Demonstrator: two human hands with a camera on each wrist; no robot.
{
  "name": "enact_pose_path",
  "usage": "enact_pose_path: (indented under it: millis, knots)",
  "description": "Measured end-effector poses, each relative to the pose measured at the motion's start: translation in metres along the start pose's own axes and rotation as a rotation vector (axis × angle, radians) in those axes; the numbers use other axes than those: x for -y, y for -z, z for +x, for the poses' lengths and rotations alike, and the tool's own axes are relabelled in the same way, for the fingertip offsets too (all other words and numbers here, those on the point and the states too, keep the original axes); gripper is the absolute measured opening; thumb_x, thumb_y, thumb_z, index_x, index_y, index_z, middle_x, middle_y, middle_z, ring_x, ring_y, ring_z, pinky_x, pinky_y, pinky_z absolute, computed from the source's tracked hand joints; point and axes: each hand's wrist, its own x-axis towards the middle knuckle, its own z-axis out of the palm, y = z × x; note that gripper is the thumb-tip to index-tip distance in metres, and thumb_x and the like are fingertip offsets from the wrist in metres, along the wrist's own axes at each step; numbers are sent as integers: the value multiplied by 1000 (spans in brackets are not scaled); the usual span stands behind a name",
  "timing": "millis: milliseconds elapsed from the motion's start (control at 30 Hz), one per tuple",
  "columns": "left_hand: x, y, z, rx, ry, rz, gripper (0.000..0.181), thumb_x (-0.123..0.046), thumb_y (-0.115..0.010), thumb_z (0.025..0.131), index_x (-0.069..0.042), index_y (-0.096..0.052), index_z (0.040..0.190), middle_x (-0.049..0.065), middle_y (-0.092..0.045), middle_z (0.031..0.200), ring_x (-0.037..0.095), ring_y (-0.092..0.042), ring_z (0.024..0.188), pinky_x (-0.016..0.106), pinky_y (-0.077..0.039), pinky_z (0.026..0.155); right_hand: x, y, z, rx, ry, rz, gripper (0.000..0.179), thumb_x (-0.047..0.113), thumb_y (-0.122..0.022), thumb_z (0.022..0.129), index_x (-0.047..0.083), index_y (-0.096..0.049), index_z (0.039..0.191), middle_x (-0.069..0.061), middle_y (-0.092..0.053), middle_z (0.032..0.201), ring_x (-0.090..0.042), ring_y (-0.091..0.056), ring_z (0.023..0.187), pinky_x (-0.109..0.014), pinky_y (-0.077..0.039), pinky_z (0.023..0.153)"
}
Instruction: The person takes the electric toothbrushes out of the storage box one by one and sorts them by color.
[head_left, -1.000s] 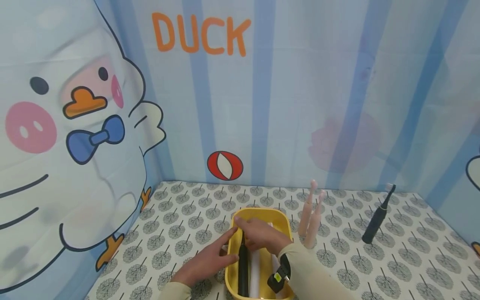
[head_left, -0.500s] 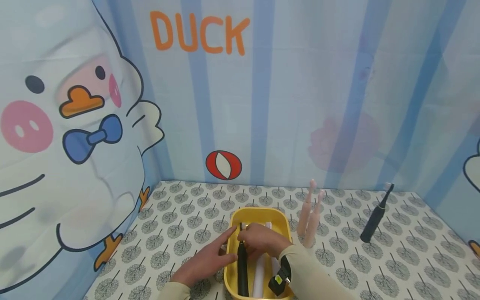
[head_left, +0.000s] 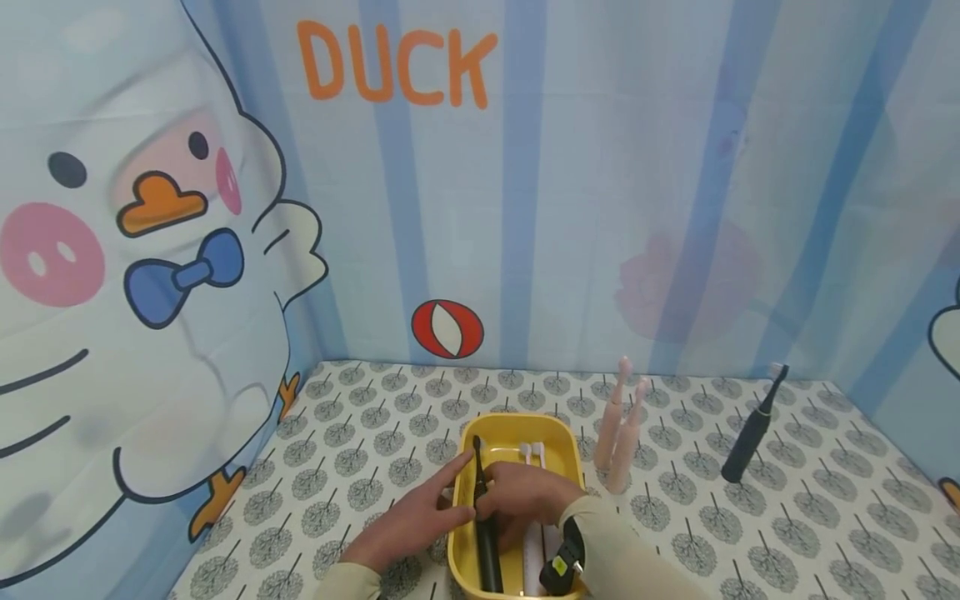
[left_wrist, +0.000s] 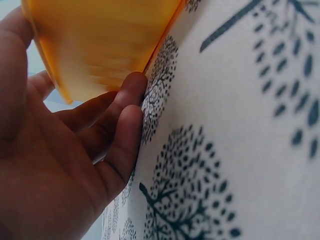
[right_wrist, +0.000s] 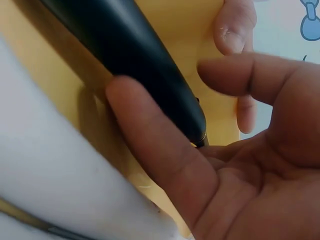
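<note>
My left hand [head_left: 412,521] grips the left wall of a yellow box [head_left: 536,425]: thumb over the rim, other fingers outside, seen in the left wrist view beside the box wall [left_wrist: 100,45]. Inside lies a black electric toothbrush [head_left: 487,550], slightly tilted, its head toward the far left corner. My right hand [head_left: 528,492] reaches into the box with fingertips at the top of that handle. In the right wrist view one straight finger lies along the black handle [right_wrist: 135,55], and the thumb stands a little apart. Two white toothbrushes [head_left: 534,546] lie in the box's right half, partly hidden by my right wrist.
Two pink electric toothbrushes [head_left: 619,433] stand upright just right of the box. Farther right stands another black electric toothbrush [head_left: 747,442]. A tree-patterned cloth [head_left: 360,454] covers the table, and a duck-printed curtain [head_left: 600,192] encloses the back and sides.
My right hand has drawn back toward me inside the box. The black toothbrush's head has shifted to the far left, and the white toothbrush has moved right, away from it. My left hand stays put.
</note>
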Motion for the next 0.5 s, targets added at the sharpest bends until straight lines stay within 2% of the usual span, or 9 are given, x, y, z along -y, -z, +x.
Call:
enact_pose_path:
  millis: [67, 200, 500]
  knots:
    - [0, 0, 0, -4, 7, 3, 70, -47, -57, 87, -40, -20, 146, 4, -49, 130, 22, -52, 109, 40, -45, 83, 1, 0, -1, 22, -12, 11, 56, 2, -64, 76, -5, -41, 127, -16, -57, 93, -32, -64, 69, -42, -53, 61]
    - [0, 1, 0, -7, 15, 3, 70, -45, -58, 87, -41, -20, 146, 3, -49, 129, 20, -52, 108, 40, -44, 83, 1, -1, -2, 53, -17, 30, 66, -3, -66, 75, -3, -33, 132, -18, -54, 96, -33, -64, 70, -42, -53, 60]
    - [3, 0, 0, -8, 6, 5, 69, -46, -58, 87, -44, -19, 144, 2, -48, 130, 20, -52, 109, 40, -44, 84, 0, -5, -3, 37, -38, 28, 76, -6, -66, 76, -1, -23, 139, -20, -53, 93, -33, -63, 70, -42, -53, 60]
